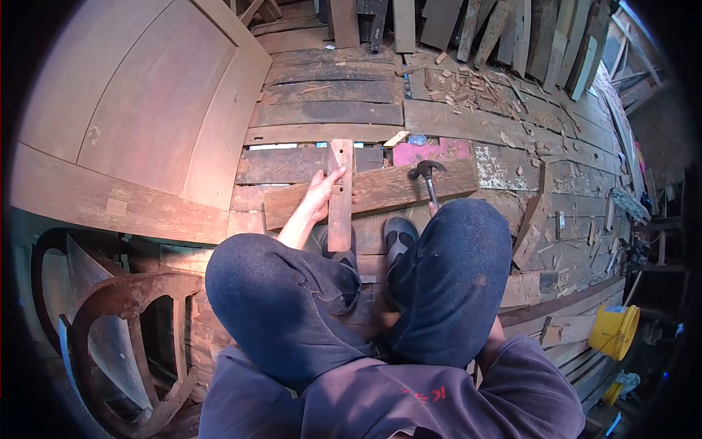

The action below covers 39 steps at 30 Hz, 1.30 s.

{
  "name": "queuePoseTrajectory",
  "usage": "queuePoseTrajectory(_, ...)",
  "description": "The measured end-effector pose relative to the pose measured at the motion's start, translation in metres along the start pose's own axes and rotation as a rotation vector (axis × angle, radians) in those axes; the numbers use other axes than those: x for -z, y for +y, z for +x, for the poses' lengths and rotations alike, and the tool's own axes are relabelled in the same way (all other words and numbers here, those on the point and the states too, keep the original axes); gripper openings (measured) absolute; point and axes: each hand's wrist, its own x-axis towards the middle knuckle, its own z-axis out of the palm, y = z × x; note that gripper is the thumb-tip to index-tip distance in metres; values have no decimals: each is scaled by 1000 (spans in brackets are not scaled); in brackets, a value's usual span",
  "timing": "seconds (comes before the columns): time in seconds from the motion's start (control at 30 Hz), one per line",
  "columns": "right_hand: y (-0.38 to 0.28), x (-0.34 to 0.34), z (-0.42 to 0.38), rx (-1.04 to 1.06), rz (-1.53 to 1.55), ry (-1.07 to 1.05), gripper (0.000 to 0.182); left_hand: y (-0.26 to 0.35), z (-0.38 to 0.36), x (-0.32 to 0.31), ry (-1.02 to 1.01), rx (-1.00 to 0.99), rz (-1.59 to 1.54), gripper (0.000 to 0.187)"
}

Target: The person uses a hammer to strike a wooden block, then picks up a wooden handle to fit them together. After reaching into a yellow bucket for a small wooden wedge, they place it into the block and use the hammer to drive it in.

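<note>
My left hand (317,196) is closed around a short flat wooden board (339,223), which stands roughly lengthwise in front of me. Dark holes show in the board's upper half. A thick wooden beam (391,192) lies crosswise on the floor just past my shoes, and the board overlaps it in this view. In my right hand (433,209), mostly hidden behind my right knee, is the handle of a claw hammer (427,172). The hammer's dark head is up, over the right part of the beam.
A large wooden panel (153,102) leans at the left, above a curved wooden frame (110,300). Wood chips (468,91) litter the plank floor, and upright boards (446,29) line the back. A pink piece (439,150) lies behind the beam. A yellow bucket (613,333) is at the right.
</note>
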Motion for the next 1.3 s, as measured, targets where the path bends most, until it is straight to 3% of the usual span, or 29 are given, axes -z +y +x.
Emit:
queuePoseTrajectory(0.07, 8, -2, -5, -10, 3, -4, 32, -2, 4, 5, 71, 37, -88, 55)
queuePoseTrajectory(0.1, 6, -1, -4, -10, 8, -3, 32, -5, 13, 18, -52, 55, -97, 51)
queuePoseTrajectory(0.3, 6, -1, -5, -12, 11, -10, 31, -3, 7, 21, -139, -31, -18, 43)
queuePoseTrajectory(0.5, 7, 0, -3, -14, 12, -17, 30, 9, -6, 14, -177, -118, 90, 52)
queuePoseTrajectory(0.6, 7, 1, 0, -17, 10, -20, 30, 8, -2, 18, -217, -159, 336, 69)
queuePoseTrajectory(0.63, 10, 1, -4, -20, 17, -19, 30, 9, -4, 15, -134, -132, 325, 86)
queuePoseTrajectory(0.73, 9, 3, -3, -19, 20, -24, 29, 11, -11, 15, -111, -65, 333, 96)
queuePoseTrajectory(0.83, 9, 3, -4, -21, 25, -25, 29, 4, -5, 20, -69, -53, 143, 86)
queuePoseTrajectory(0.97, 10, 4, -3, -23, 32, -28, 28, 2, 8, 39, -177, 106, -102, 72)
queuePoseTrajectory(1.1, 11, 3, -5, -27, 39, -31, 28, 17, 4, 33, -592, 21, -287, 77)
queuePoseTrajectory(1.2, 13, 4, -4, -30, 40, -30, 27, 15, 9, 37, -694, -15, -350, 82)
queuePoseTrajectory(1.3, 8, 5, -1, -24, 41, -34, 27, 18, 5, 35, -768, 138, -543, 89)
